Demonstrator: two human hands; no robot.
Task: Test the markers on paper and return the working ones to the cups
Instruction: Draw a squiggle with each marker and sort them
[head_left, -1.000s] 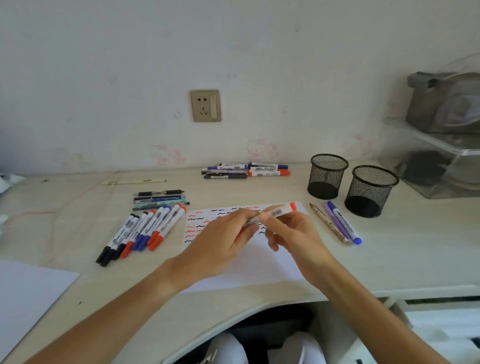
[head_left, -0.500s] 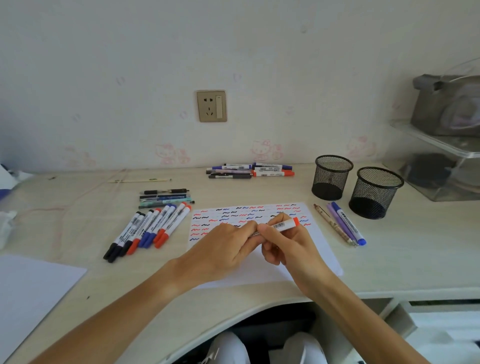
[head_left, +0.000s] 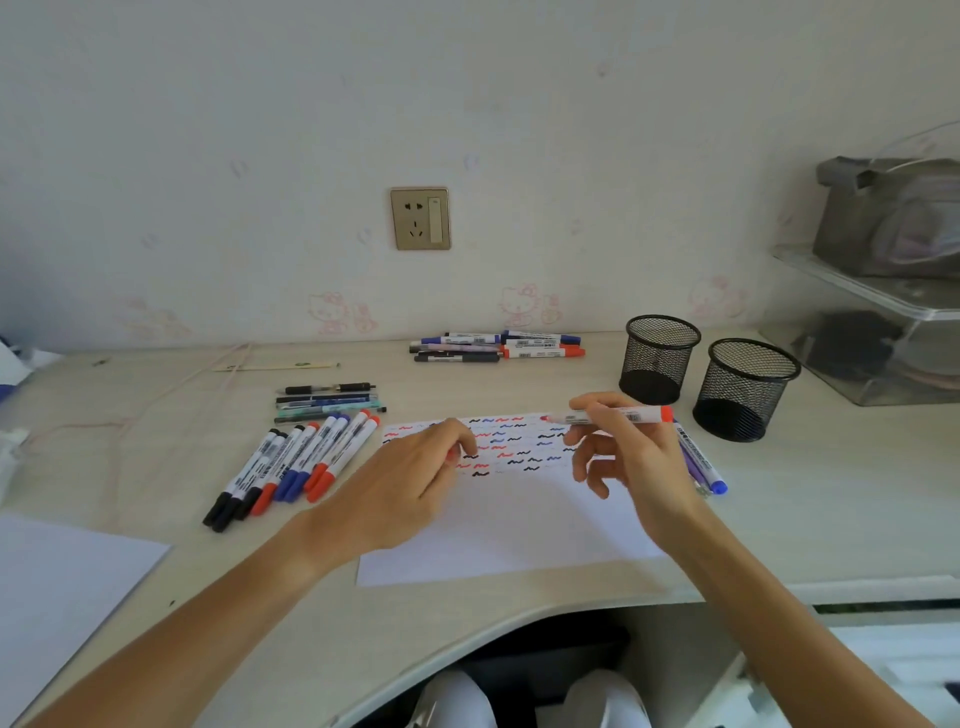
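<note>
My right hand (head_left: 631, 462) holds a red marker (head_left: 615, 415) level above the paper (head_left: 511, 525), its bare tip pointing left. My left hand (head_left: 410, 480) rests on the paper with the fingers curled; a bit of red, likely the marker's cap, shows under the fingertips. The paper's top part carries rows of red, blue and black squiggles. Two black mesh cups (head_left: 658, 359) (head_left: 744, 388) stand at the right, both looking empty. Several capped markers (head_left: 296, 462) lie in a row left of the paper.
Another group of markers (head_left: 498, 345) lies by the wall, and several pens (head_left: 327, 401) sit behind the marker row. Purple and blue pens (head_left: 701, 462) lie right of the paper. A second sheet (head_left: 57, 587) is at the front left, clear bins (head_left: 878, 358) at the right.
My hands have pulled apart. The cap came off the red marker, whose tip is now bare. My right hand moved right and up with it; my left hand drew back to the left.
</note>
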